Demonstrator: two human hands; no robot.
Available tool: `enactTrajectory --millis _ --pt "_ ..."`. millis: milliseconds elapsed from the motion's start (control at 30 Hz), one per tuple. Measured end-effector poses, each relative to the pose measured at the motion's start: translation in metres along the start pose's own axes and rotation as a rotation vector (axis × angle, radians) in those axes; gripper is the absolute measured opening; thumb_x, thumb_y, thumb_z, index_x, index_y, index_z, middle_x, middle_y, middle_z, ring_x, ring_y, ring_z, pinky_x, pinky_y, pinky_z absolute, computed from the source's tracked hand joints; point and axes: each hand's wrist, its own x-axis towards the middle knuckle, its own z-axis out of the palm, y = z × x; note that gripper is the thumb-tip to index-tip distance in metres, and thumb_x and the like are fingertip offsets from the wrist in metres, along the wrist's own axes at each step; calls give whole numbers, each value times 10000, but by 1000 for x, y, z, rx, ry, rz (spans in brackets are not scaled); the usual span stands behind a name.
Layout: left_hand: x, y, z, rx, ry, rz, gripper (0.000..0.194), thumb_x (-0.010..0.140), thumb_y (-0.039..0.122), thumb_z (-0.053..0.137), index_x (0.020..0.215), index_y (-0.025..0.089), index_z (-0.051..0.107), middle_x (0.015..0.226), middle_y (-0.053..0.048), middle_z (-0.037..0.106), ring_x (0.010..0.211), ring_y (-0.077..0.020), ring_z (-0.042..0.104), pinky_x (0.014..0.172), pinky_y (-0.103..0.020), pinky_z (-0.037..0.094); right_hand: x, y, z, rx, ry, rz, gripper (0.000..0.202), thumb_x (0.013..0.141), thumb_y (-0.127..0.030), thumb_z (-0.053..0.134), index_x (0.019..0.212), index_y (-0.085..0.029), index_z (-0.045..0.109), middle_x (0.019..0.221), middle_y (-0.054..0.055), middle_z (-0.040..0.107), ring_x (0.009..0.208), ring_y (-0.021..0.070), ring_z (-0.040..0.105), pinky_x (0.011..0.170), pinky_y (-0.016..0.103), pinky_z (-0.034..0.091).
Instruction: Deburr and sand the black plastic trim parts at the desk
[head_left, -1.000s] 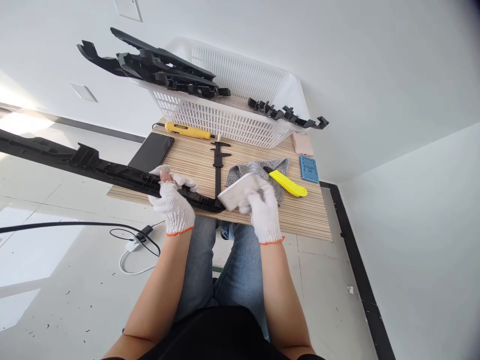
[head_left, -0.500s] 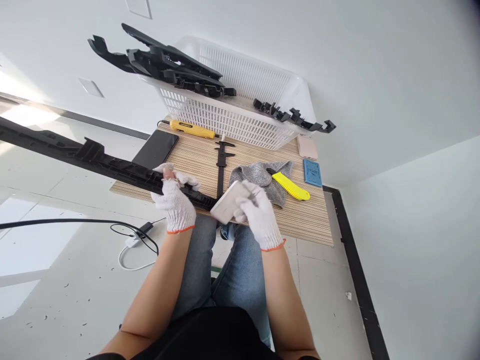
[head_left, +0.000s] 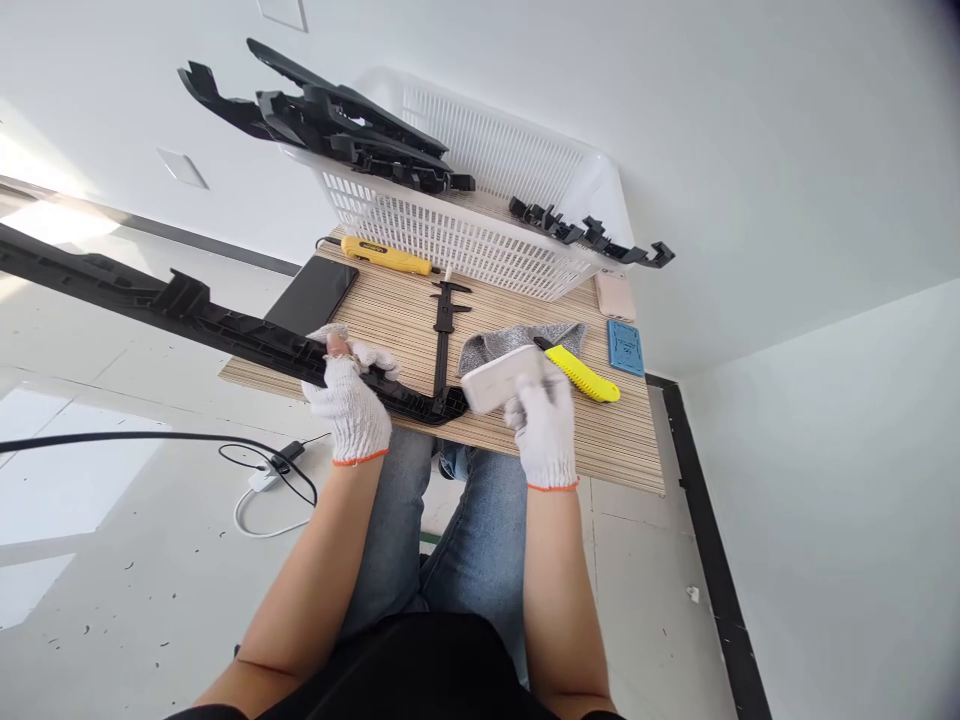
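Observation:
My left hand (head_left: 349,405), in a white knit glove with an orange cuff, is closed around a long black plastic trim strip (head_left: 244,335). The strip runs from the left edge of the view to a curved end at the table's front. My gloved right hand (head_left: 547,430) grips a flat white rectangular block (head_left: 495,381), blurred by motion, close to the strip's right end; contact cannot be made out. Behind the block lie a grey cloth (head_left: 499,343) and a yellow utility knife (head_left: 583,374). A black caliper (head_left: 443,335) lies beyond the strip, its lower part meeting the strip in view.
On the striped table (head_left: 615,440) stands a white plastic basket (head_left: 480,235) with black plastic parts (head_left: 337,125) jutting over its rim. A yellow corded tool (head_left: 386,256), a black phone (head_left: 315,295), a blue block (head_left: 625,346) and a pinkish block (head_left: 615,296) lie around it. Cables (head_left: 277,465) cross the floor.
My right hand has moved right and slightly up with the white block, uncovering the strip's curved end. My left hand and the strip have hardly moved.

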Motion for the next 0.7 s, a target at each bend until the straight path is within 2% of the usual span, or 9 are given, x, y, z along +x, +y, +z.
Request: enactTrajectory --millis 67,100,200,267,367,400,533,567,700 --pt "0 -1 0 3 2 10 272 927 418 755 853 251 553 503 82 468 400 -126 512 398 -227 387 -3 0 0 -104 -218 102 635 681 -341 843 1263 -255 603 781 -76 643 504 84 560 406 193 414" --pt "1 -1 -1 0 -11 20 305 906 442 786 847 257 551 504 75 477 407 -128 519 403 -232 396 -4 1 0 -117 -223 97 645 680 -332 844 1274 -256 604 791 -74 648 512 86 569 413 196 427" --pt "1 -2 -3 -4 -62 42 446 812 539 880 826 267 527 513 59 504 426 -136 534 426 -245 412 -2 1 1 -6 83 -72 589 727 -368 791 1264 -256 578 827 -74 635 526 63 547 429 181 431" --pt "2 -3 -3 0 -61 40 476 795 567 884 827 260 521 514 67 494 421 -135 531 426 -244 405 -3 2 1 21 124 -98 554 743 -387 774 1242 -256 573 825 -74 629 522 58 534 420 175 417" --pt "1 -4 -2 -13 -27 42 385 851 509 833 850 246 552 509 75 478 412 -137 525 414 -234 381 -7 4 2 -129 -211 59 585 709 -344 820 1247 -250 610 788 -76 646 512 82 564 422 201 456" --pt "1 -4 -2 -24 -20 52 353 867 486 821 857 248 561 509 72 479 410 -137 519 412 -234 376 -7 5 2 -154 -249 82 602 707 -329 827 1264 -248 615 786 -76 652 512 86 569 433 210 475" --pt "-2 -2 1 -35 -29 50 351 879 461 833 845 257 549 512 55 496 415 -137 505 420 -245 385 -4 5 0 14 128 -86 568 766 -332 776 1290 -254 571 839 -75 646 516 52 527 449 183 448" --pt "-2 -2 1 -29 -22 40 352 887 457 824 841 253 541 510 57 491 414 -135 505 419 -242 381 -3 4 0 32 134 -97 553 764 -328 778 1271 -256 571 839 -76 639 516 49 521 443 177 435" --pt "0 -2 -1 -18 -10 -3 249 970 409 712 907 246 534 538 78 465 425 -126 513 427 -230 376 -4 5 -2 -116 -294 73 561 698 -277 841 1215 -244 626 820 -63 647 527 75 559 456 208 474"
